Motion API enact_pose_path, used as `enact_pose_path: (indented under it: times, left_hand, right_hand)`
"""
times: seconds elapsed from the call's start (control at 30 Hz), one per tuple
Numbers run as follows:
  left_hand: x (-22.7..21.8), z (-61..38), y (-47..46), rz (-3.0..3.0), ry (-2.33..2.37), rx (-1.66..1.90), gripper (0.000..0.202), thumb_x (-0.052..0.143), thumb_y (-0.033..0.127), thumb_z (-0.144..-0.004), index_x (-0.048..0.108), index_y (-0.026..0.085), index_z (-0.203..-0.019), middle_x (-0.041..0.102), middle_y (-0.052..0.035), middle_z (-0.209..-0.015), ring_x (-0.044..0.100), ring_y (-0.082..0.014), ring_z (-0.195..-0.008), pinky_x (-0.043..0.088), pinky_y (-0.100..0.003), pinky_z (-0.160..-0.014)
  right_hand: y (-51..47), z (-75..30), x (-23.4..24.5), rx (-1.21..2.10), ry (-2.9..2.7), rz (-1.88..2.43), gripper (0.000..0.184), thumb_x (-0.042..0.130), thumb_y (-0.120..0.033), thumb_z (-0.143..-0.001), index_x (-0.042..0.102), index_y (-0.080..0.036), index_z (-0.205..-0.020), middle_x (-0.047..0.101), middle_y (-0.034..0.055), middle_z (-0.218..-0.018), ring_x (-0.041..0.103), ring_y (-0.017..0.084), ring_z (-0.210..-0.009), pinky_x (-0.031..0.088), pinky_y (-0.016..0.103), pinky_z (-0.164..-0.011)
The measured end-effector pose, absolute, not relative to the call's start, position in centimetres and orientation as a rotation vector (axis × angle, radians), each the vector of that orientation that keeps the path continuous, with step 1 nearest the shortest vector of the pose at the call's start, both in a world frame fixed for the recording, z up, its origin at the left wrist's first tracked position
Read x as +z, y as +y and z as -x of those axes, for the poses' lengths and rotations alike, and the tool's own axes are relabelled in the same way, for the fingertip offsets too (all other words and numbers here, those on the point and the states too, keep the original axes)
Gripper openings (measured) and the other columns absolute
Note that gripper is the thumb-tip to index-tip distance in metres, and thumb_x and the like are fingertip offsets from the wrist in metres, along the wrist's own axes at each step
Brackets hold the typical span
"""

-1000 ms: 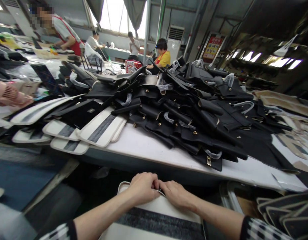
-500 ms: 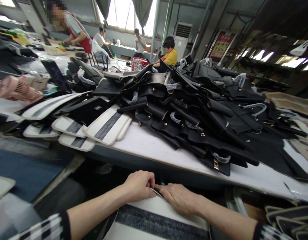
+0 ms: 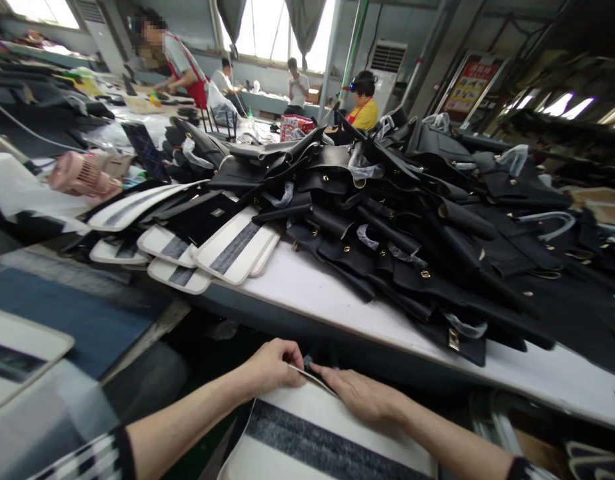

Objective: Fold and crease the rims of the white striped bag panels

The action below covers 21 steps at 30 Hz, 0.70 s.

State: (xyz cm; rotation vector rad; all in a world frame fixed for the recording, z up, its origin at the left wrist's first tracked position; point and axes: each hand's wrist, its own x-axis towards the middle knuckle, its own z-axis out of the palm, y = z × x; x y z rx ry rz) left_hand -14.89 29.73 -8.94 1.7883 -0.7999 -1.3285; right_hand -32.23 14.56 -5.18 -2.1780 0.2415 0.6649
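Observation:
A white panel with a dark grey stripe (image 3: pixel 307 433) lies across my lap, below the table edge. My left hand (image 3: pixel 273 363) is closed in a pinch on the panel's far edge. My right hand (image 3: pixel 360 395) lies flat on the panel beside it, fingers stretched out and pressing the top edge. The two hands nearly touch at the fingertips.
The white table (image 3: pixel 332 300) in front carries a big heap of black leather pieces (image 3: pixel 412 220) with gold hardware, and several white striped panels (image 3: pixel 232 250) at its left. A pink fan (image 3: pixel 80 175) stands far left. Other people work at tables behind.
The view has swung to the left. My right hand's fingers have flattened on the panel's edge; my left hand keeps its pinch there.

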Motion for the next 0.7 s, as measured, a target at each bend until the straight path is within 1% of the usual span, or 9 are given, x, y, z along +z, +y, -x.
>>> enact_pose_path:
  times: [0.1, 0.17, 0.27, 0.33, 0.43, 0.5, 0.53, 0.63, 0.7]
  left_hand:
    - [-9.4, 15.1, 29.9, -1.784, -0.807, -1.28, 0.025, 0.072, 0.025, -0.055, 0.066, 0.013, -0.076, 0.061, -0.0013, -0.069, 0.049, -0.0148, -0.067, 0.032, -0.024, -0.056]
    - [-9.4, 15.1, 30.1, -1.765, -0.818, -1.249, 0.025, 0.073, 0.025, -0.056, 0.066, 0.013, -0.077, 0.061, -0.0011, -0.069, 0.048, -0.0144, -0.067, 0.031, -0.024, -0.056]
    - [-9.1, 14.8, 30.8, -1.69, -0.826, -1.264, 0.029, 0.075, 0.026, -0.058, 0.067, 0.012, -0.081, 0.062, -0.0015, -0.072, 0.049, -0.0137, -0.067, 0.033, -0.024, -0.058]
    - [-8.8, 14.3, 31.6, -1.615, -0.808, -1.338, 0.034, 0.075, 0.027, -0.06, 0.068, 0.011, -0.089, 0.065, -0.0032, -0.08, 0.052, -0.0139, -0.071, 0.037, -0.023, -0.063]
    - [-8.5, 13.5, 32.8, -1.497, -0.658, -1.42, 0.039, 0.075, 0.03, -0.066, 0.068, 0.012, -0.1, 0.066, -0.0037, -0.086, 0.052, -0.0126, -0.075, 0.037, -0.022, -0.067]
    - [-8.5, 13.4, 33.3, -1.458, -0.566, -1.396, 0.039, 0.075, 0.031, -0.066, 0.068, 0.01, -0.099, 0.065, -0.0036, -0.084, 0.05, -0.012, -0.074, 0.035, -0.021, -0.066]
    - [-8.6, 13.5, 33.3, -1.455, -0.551, -1.372, 0.039, 0.076, 0.031, -0.066, 0.068, 0.009, -0.097, 0.065, -0.004, -0.083, 0.05, -0.0123, -0.073, 0.035, -0.022, -0.066]
    - [-9.1, 13.9, 33.2, -1.505, -0.628, -1.274, 0.034, 0.073, 0.029, -0.066, 0.067, 0.008, -0.092, 0.065, -0.0055, -0.083, 0.05, -0.0138, -0.074, 0.037, -0.023, -0.067]
    - [-9.4, 14.0, 33.3, -1.579, -0.72, -1.184, 0.03, 0.071, 0.029, -0.068, 0.067, 0.009, -0.089, 0.064, -0.0044, -0.08, 0.05, -0.0143, -0.073, 0.037, -0.024, -0.066]
  right_hand:
    - [15.1, 30.8, -5.8, 0.63, 0.126, 2.2, 0.055, 0.013, -0.042, -0.102, 0.052, -0.019, -0.134, 0.061, 0.0117, -0.133, 0.058, 0.026, -0.119, 0.042, 0.042, -0.103]
    - [15.6, 30.2, -5.9, 0.61, 0.067, 2.239, 0.053, 0.014, -0.04, -0.102, 0.057, -0.019, -0.123, 0.067, 0.0108, -0.118, 0.064, 0.025, -0.104, 0.048, 0.04, -0.092]
    - [15.9, 29.9, -5.6, 0.61, 0.01, 2.321, 0.048, 0.015, -0.038, -0.102, 0.057, -0.019, -0.12, 0.069, 0.0092, -0.11, 0.065, 0.023, -0.094, 0.05, 0.036, -0.084]
    - [16.0, 30.0, -5.2, 0.617, 0.001, 2.352, 0.05, 0.014, -0.038, -0.103, 0.056, -0.019, -0.121, 0.069, 0.0103, -0.111, 0.066, 0.024, -0.094, 0.05, 0.038, -0.085]
    - [16.0, 29.9, -4.7, 0.59, 0.006, 2.335, 0.051, 0.013, -0.038, -0.103, 0.048, -0.019, -0.134, 0.06, 0.0133, -0.133, 0.061, 0.028, -0.113, 0.046, 0.042, -0.098]
    - [16.1, 29.5, -4.7, 0.582, -0.004, 2.288, 0.049, 0.015, -0.037, -0.102, 0.043, -0.021, -0.14, 0.054, 0.0121, -0.141, 0.057, 0.027, -0.121, 0.043, 0.042, -0.102]
    - [16.2, 29.2, -4.9, 0.583, -0.011, 2.266, 0.048, 0.016, -0.037, -0.102, 0.044, -0.021, -0.138, 0.056, 0.0116, -0.139, 0.058, 0.027, -0.119, 0.044, 0.04, -0.1]
    - [16.7, 27.8, -5.9, 0.564, -0.026, 2.233, 0.051, 0.012, -0.04, -0.103, 0.052, -0.021, -0.127, 0.066, 0.0091, -0.12, 0.064, 0.024, -0.103, 0.048, 0.037, -0.09]
    - [17.1, 26.9, -6.6, 0.53, -0.085, 2.253, 0.051, 0.012, -0.04, -0.103, 0.055, -0.019, -0.119, 0.067, 0.0091, -0.112, 0.064, 0.023, -0.097, 0.049, 0.035, -0.086]
